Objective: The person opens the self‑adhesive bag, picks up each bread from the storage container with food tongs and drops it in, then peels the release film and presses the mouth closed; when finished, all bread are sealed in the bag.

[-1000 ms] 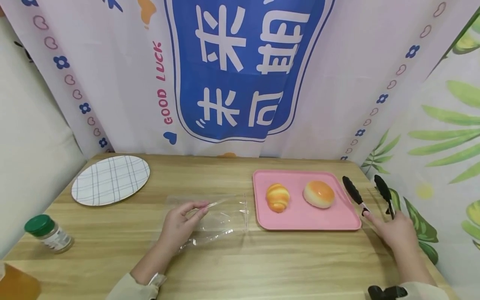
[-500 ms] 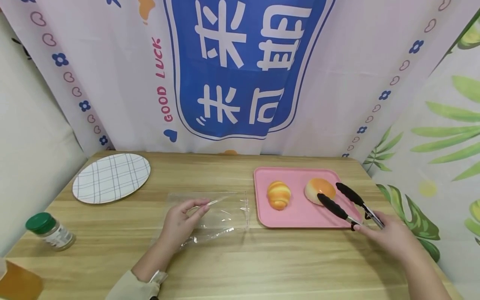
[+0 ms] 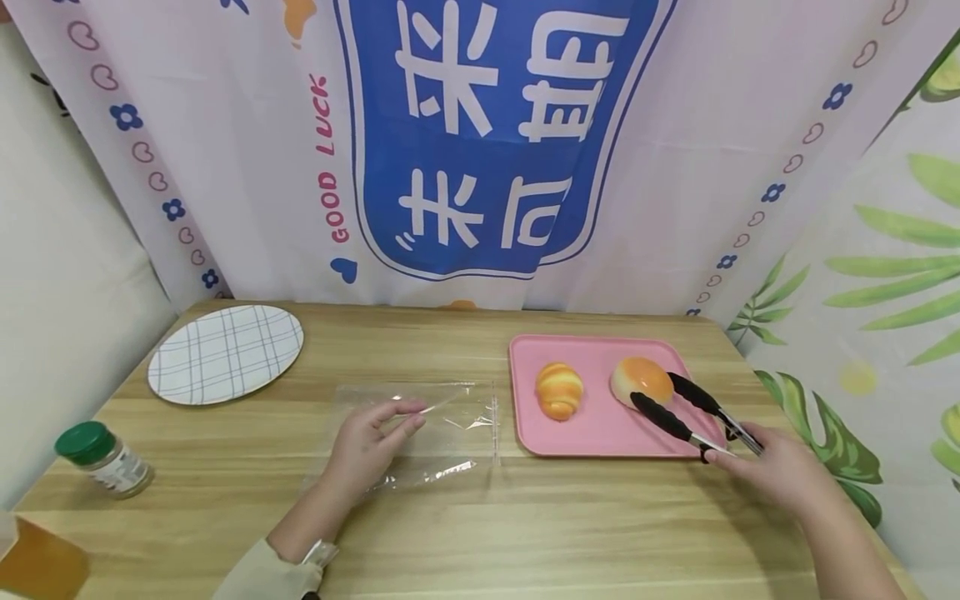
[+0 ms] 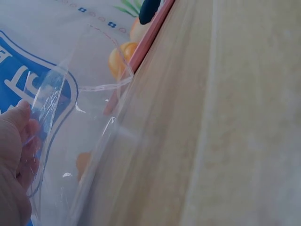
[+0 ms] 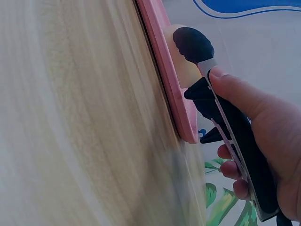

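Note:
My left hand is at a clear plastic bag on the wooden table, its thumb and forefinger pinching the bag's upper layer; the left wrist view shows that film raised at the fingers. With my right hand I grip black-tipped metal tongs. Their two tips stand apart over a pink tray, one on each side of a round bun. Whether they touch the bun is hard to tell. A striped croissant-shaped roll lies to the bun's left on the tray.
An oval checked plate lies at the table's back left. Nearer the left edge is a green-lidded jar, with an orange-brown object partly in view below it. A printed curtain hangs behind the table.
My right hand has brought the tongs leftward from beside the tray to the bun, and their tips have come closer together around it. The left hand stays at the bag almost unmoved.

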The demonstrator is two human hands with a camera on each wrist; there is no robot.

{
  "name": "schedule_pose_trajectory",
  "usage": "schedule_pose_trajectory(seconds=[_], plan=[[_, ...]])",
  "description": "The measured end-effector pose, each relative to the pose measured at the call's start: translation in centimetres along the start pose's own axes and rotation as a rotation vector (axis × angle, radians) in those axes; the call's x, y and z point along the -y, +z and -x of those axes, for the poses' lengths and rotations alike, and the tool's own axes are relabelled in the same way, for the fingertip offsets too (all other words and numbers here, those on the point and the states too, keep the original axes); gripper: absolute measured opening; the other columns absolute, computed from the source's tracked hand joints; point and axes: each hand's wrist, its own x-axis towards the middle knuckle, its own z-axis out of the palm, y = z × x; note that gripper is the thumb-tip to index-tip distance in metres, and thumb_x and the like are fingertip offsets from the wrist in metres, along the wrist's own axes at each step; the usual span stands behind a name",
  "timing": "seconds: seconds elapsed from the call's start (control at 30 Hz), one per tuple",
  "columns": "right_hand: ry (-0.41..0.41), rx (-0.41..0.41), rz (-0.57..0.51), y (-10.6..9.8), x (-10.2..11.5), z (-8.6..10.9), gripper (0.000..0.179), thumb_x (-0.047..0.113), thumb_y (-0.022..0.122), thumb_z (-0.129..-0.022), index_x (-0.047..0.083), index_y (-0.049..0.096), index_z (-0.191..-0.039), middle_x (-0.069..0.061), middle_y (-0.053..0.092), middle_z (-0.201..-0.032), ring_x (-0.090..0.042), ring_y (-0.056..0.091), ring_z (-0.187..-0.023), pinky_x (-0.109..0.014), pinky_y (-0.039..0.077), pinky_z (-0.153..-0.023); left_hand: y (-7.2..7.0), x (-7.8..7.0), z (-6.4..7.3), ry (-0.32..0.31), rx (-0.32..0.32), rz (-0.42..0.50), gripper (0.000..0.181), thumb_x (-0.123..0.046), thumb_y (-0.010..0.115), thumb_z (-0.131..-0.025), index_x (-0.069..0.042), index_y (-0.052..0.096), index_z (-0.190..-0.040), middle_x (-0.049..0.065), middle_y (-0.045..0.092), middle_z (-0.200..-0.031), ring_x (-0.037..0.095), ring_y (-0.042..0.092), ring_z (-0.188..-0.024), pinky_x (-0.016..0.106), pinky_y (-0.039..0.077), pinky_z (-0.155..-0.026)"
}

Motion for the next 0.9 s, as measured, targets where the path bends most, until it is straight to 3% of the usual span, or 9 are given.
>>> schedule_pose_trajectory(seconds=[0.3, 0.4, 0.43, 0.53, 0.67, 0.73, 0.9], plan=[[0.008, -0.050, 0.002, -0.4, 1.1, 0.6, 0.094, 0.065, 0.068, -0.080, -0.003, 0.046, -0.141, -0.037, 0.048, -0.136, -0.058, 0.049, -0.117, -0.068, 0.046, -0.084, 0.2, -0.2, 0.3, 0.001, 0.036, -0.041, 0.015, -0.011, 0.074, -0.086, -0.006, 0.074, -0.100, 0.006, 0.076, -0.105, 0.029, 0.070, -0.106, 0.046, 0.054, -0.095], [-0.022, -0.081, -0.010, -1.0, 2.5, 0.9, 0.089, 0.063, 0.070, -0.080, 0.000, 0.049, -0.140, -0.027, 0.063, -0.110, -0.041, 0.061, -0.088, -0.048, 0.052, -0.068, 0.2, -0.2, 0.4, -0.001, 0.051, -0.045, 0.016, -0.013, 0.074, -0.086, -0.006, 0.074, -0.101, 0.006, 0.076, -0.107, 0.029, 0.070, -0.106, 0.046, 0.054, -0.096], [-0.037, -0.089, -0.016, -1.2, 3.0, 0.9, 0.087, 0.062, 0.071, -0.080, 0.001, 0.051, -0.139, -0.023, 0.065, -0.106, -0.033, 0.060, -0.083, -0.042, 0.051, -0.065, 0.2, -0.1, 0.4, 0.002, 0.054, -0.044, 0.017, -0.013, 0.074, -0.086, -0.006, 0.074, -0.102, 0.006, 0.075, -0.107, 0.029, 0.070, -0.107, 0.046, 0.054, -0.096], [-0.094, -0.110, -0.038, -1.7, 4.7, 1.2, 0.082, 0.057, 0.075, -0.078, 0.002, 0.055, -0.136, -0.019, 0.067, -0.102, -0.030, 0.061, -0.083, -0.039, 0.050, -0.065, 0.3, -0.1, 0.5, 0.008, 0.058, -0.050, 0.017, -0.014, 0.074, -0.086, -0.008, 0.074, -0.102, 0.006, 0.075, -0.107, 0.028, 0.070, -0.107, 0.046, 0.054, -0.097], [-0.199, -0.111, -0.050, -1.9, 7.0, 1.6, 0.080, 0.052, 0.081, -0.074, 0.002, 0.058, -0.133, -0.026, 0.065, -0.119, -0.037, 0.062, -0.098, -0.043, 0.052, -0.074, 0.4, -0.1, 0.6, 0.016, 0.059, -0.052, 0.017, -0.014, 0.074, -0.085, -0.009, 0.074, -0.102, 0.005, 0.075, -0.108, 0.027, 0.070, -0.106, 0.046, 0.054, -0.097], [-0.252, -0.099, -0.039, -1.8, 8.1, 1.7, 0.079, 0.053, 0.082, -0.072, 0.005, 0.061, -0.131, -0.020, 0.067, -0.115, -0.026, 0.060, -0.090, -0.035, 0.049, -0.068, 0.5, -0.1, 0.6, 0.018, 0.061, -0.048, 0.017, -0.013, 0.075, -0.085, -0.008, 0.074, -0.101, 0.006, 0.075, -0.108, 0.027, 0.070, -0.106, 0.046, 0.054, -0.097], [-0.380, -0.064, -0.002, -1.4, 10.2, 1.6, 0.071, 0.058, 0.080, -0.071, 0.013, 0.066, -0.124, -0.003, 0.071, -0.110, -0.011, 0.055, -0.083, -0.028, 0.046, -0.066, 0.6, -0.1, 0.7, 0.018, 0.066, -0.049, 0.016, -0.013, 0.075, -0.085, -0.008, 0.074, -0.100, 0.007, 0.075, -0.108, 0.027, 0.070, -0.106, 0.045, 0.054, -0.097]])
